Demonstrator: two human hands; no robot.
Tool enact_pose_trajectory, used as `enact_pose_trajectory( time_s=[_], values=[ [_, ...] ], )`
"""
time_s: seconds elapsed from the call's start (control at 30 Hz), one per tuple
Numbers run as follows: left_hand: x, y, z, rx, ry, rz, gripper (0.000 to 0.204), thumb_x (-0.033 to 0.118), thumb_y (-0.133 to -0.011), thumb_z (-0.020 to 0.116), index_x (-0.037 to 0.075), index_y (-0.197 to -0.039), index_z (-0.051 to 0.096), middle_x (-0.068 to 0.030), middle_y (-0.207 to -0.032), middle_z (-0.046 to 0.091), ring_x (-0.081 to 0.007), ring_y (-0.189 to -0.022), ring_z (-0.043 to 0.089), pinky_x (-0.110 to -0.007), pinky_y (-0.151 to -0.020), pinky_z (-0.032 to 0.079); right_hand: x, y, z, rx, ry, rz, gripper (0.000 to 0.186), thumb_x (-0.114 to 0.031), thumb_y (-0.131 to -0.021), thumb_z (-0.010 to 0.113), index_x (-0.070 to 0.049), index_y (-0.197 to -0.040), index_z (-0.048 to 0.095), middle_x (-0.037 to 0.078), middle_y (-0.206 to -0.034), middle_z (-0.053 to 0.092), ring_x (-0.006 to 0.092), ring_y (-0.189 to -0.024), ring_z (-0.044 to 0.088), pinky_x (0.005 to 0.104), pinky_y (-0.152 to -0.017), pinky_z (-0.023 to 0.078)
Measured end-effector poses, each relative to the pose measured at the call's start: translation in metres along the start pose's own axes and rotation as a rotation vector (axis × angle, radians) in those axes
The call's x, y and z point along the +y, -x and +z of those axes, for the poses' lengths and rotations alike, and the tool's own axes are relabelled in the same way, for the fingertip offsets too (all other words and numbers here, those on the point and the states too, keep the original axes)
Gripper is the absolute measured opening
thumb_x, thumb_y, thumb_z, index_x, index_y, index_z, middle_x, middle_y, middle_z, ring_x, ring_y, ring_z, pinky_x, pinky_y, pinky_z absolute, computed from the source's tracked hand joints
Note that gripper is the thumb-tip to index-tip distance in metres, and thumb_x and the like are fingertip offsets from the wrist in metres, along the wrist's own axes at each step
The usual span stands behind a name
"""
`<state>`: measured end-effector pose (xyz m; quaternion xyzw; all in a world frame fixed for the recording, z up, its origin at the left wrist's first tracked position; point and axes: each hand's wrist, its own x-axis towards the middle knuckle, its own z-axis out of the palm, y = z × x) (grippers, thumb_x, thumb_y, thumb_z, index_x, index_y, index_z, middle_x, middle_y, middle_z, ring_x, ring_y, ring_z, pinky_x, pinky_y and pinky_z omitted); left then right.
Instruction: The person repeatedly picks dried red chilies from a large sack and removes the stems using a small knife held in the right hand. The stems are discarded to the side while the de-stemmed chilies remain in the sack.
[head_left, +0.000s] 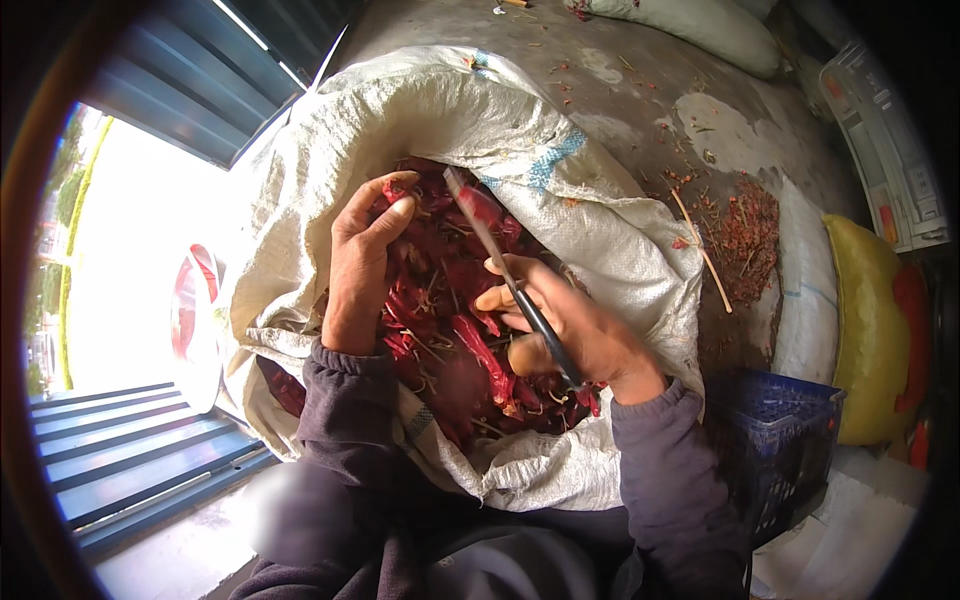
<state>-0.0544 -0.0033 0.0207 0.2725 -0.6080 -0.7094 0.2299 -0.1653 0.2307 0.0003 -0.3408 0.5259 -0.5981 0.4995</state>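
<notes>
A large white woven sack [290,190] stands with its mouth rolled down, full of dried red chili peppers [480,350] with pale stems. Over its far left part, my left hand [362,240] pinches a dark red dried chili [402,188] between thumb and fingers. My right hand [570,320] is closed around the black handle of a knife [540,325], slightly smeared by motion. The blade points away and to the left, its tip just right of the left hand. Another red chili lies behind the blade; whether they touch, I cannot tell.
Right of the sack is a blue plastic crate [790,400]. Beyond it lie a yellow sack [850,330] and a white sack [803,280]. Red scraps [745,230] and a thin stick [703,252] litter the concrete floor. Blue corrugated metal [160,450] edges a bright opening at left.
</notes>
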Motion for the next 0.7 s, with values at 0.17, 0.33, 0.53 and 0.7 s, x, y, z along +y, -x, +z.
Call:
enact_pose_trajectory(
  time_s=[0.17, 0.33, 0.53, 0.7],
  values=[
    [-0.004, 0.001, 0.006, 0.003, 0.056, 0.009, 0.029, 0.006, -0.098, 0.062, 0.003, -0.127, 0.065, 0.0022, -0.097, 0.067, -0.0004, -0.061, 0.045, -0.015, -0.056, 0.037, 0.005, -0.008, 0.004, 0.138, 0.095, 0.072, 0.071, -0.041, -0.086, 0.083, -0.001, -0.136, 0.052, 0.002, -0.085, 0.060, 0.0063, -0.070, 0.057, 0.0219, -0.063, 0.049],
    [-0.006, -0.001, 0.002, -0.066, 0.050, -0.001, 0.029, 0.003, -0.096, 0.062, 0.002, -0.125, 0.067, -0.0027, -0.108, 0.070, -0.0080, -0.090, 0.064, -0.021, -0.080, 0.051, -0.014, -0.007, 0.012, 0.423, 0.608, -0.116, 0.068, -0.033, -0.077, 0.091, 0.001, -0.128, 0.063, -0.001, -0.072, 0.058, 0.0078, -0.062, 0.056, 0.0265, -0.055, 0.045],
    [-0.002, 0.003, 0.006, -0.084, 0.045, -0.024, 0.030, 0.001, -0.096, 0.060, 0.002, -0.125, 0.068, -0.0032, -0.108, 0.070, -0.0094, -0.093, 0.065, -0.022, -0.084, 0.051, -0.004, -0.007, 0.014, 0.442, 0.852, -0.306, 0.070, -0.033, -0.074, 0.091, 0.003, -0.128, 0.063, 0.016, -0.075, 0.066, 0.0285, -0.065, 0.066, 0.0393, -0.060, 0.051],
    [-0.004, 0.003, 0.008, -0.090, -0.032, 0.035, 0.030, 0.003, -0.099, 0.060, 0.003, -0.128, 0.067, -0.0014, -0.110, 0.070, -0.0041, -0.080, 0.061, -0.016, -0.067, 0.046, -0.009, -0.005, 0.016, 0.395, 0.918, -0.180, 0.069, -0.037, -0.080, 0.086, -0.002, -0.133, 0.062, 0.020, -0.083, 0.069, 0.0368, -0.075, 0.070, 0.0446, -0.065, 0.054]
  ],
)
